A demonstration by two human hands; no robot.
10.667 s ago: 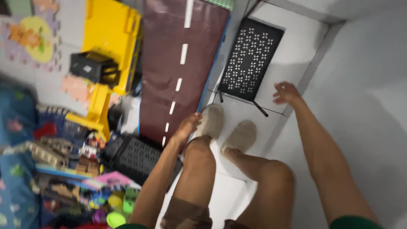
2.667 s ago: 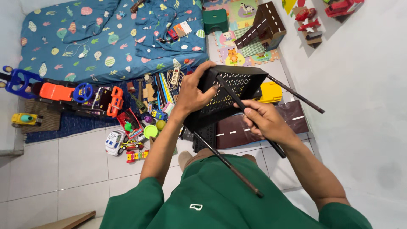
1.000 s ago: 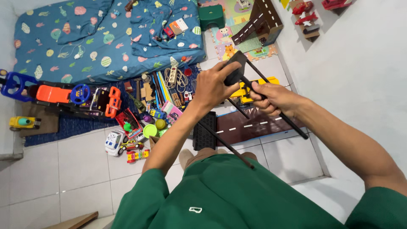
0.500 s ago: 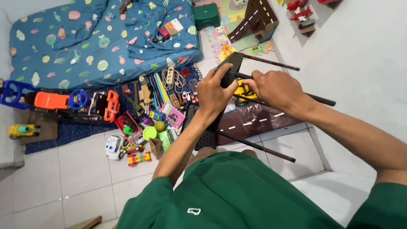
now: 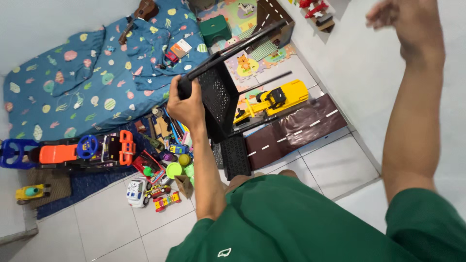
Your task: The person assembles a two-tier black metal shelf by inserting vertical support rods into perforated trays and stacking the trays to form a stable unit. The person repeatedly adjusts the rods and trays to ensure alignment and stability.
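One hand carries it now: your left hand [image 5: 187, 104] has its fingers wrapped round a corner of the black perforated rack [image 5: 216, 99], held above the toy-strewn floor [image 5: 116, 218]. It looks light, stiff plastic with thin rod legs, so grip the frame, not the rods. Half a second ago both hands held it; your right hand [image 5: 407, 22] is now raised, open and empty.

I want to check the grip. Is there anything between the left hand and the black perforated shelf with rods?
Nothing visible. The left hand already grips the black perforated shelf at its corner. The right hand is raised apart from it, empty.
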